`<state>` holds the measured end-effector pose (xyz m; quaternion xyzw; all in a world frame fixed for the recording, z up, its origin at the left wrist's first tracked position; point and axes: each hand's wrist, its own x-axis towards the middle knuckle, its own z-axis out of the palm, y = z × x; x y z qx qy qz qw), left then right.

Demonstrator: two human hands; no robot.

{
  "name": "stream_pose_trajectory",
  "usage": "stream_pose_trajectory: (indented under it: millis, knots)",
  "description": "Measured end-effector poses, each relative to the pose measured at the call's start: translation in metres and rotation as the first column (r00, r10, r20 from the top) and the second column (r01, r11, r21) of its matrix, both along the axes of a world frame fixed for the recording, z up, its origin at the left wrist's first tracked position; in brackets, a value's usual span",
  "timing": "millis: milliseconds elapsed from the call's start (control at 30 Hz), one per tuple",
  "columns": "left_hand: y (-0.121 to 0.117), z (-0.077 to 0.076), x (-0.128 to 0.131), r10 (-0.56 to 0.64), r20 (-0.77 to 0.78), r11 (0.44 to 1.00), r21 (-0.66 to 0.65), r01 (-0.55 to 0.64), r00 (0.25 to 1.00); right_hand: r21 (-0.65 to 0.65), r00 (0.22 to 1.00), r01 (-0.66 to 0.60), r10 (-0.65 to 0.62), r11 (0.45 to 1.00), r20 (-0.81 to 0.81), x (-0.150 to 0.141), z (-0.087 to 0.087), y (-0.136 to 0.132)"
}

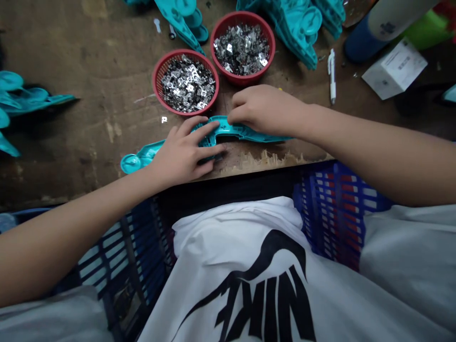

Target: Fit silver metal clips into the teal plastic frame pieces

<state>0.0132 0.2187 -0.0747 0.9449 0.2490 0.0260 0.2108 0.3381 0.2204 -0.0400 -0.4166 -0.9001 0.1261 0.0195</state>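
Observation:
A long, curved teal plastic part (146,151) lies at the table's front edge, partly covered by both hands. My left hand (187,149) reaches over its middle, with the fingers bent around and pressing on it. At the right, my right hand (261,109) is closed in a pinch, fingertips down against the same part. Whatever those fingertips hold, if anything, is hidden. Just beyond the hands stand a red basket (156,84) and a red bowl (271,52), both full of small shiny metal clips. One loose metal clip (164,119) lies left of my left hand.
More teal parts (295,28) are piled at the back, with others (24,97) at the left. A pen (332,78), a white box (394,69) and a bottle (377,31) stand or lie at the right. Blue plastic crates (331,213) sit below the splintered table edge.

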Motion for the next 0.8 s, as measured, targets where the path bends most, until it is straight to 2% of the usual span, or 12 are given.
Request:
stream_pose_trajectory:
  millis: [133, 333, 467, 533, 633, 800]
  knots:
    - [-0.003, 0.001, 0.0, 0.013, 0.004, 1.0, -0.02, -0.013, 1.0, -0.077, 0.999, 0.005, -0.008, 0.997, -0.042, 0.001, 0.005, -0.004]
    - [-0.003, 0.003, 0.001, 0.013, 0.01, 0.999, -0.04, -0.013, 1.0, -0.086, 0.981, -0.005, -0.012, 0.996, -0.194, 0.009, -0.013, 0.011]
    - [-0.004, 0.002, 0.001, 0.018, 0.018, 1.0, -0.022, -0.017, 1.0, -0.039, 0.988, -0.002, -0.004, 0.999, -0.152, 0.008, -0.017, 0.011]
    - [-0.004, 0.001, 0.0, 0.016, 0.014, 1.0, -0.014, -0.016, 1.0, 0.001, 0.996, -0.026, 0.026, 1.0, -0.087, 0.005, -0.012, 0.009]
    - [-0.004, 0.001, 0.0, 0.022, 0.002, 0.999, -0.032, -0.022, 1.0, 0.012, 0.999, -0.038, 0.038, 0.999, 0.033, -0.003, 0.007, 0.003]
    - [-0.003, 0.01, 0.002, -0.023, -0.083, 1.0, 0.017, 0.024, 0.996, -0.127, 0.985, -0.021, 0.042, 0.992, 0.165, -0.014, 0.039, -0.009]
